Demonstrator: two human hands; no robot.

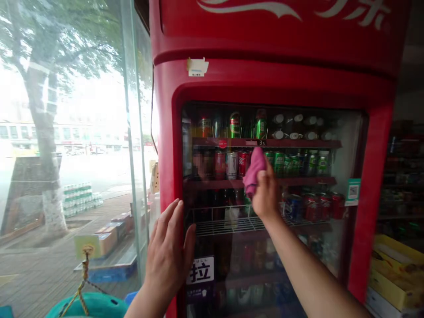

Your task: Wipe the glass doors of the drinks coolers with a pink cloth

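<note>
A tall red drinks fridge [274, 79] with a glass door fills the middle of the head view. My right hand [266, 192] is closed round a folded pink cloth [255, 171] and holds it up at the glass, in front of the second shelf. Whether the whole cloth touches the glass I cannot tell. My left hand [170, 247] lies at the left edge of the red door frame, fingers stretched out and thumb apart, with nothing in it. Behind the glass, several cans [237, 164] and bottles stand on the shelves.
A pull sign [201, 270] is stuck low on the door, and a green code sticker [353, 192] on its right. A teal bucket-like thing [88, 304] with a rope is at lower left. Yellow boxes [394, 271] stand at right. Left lies a glass pane onto the street.
</note>
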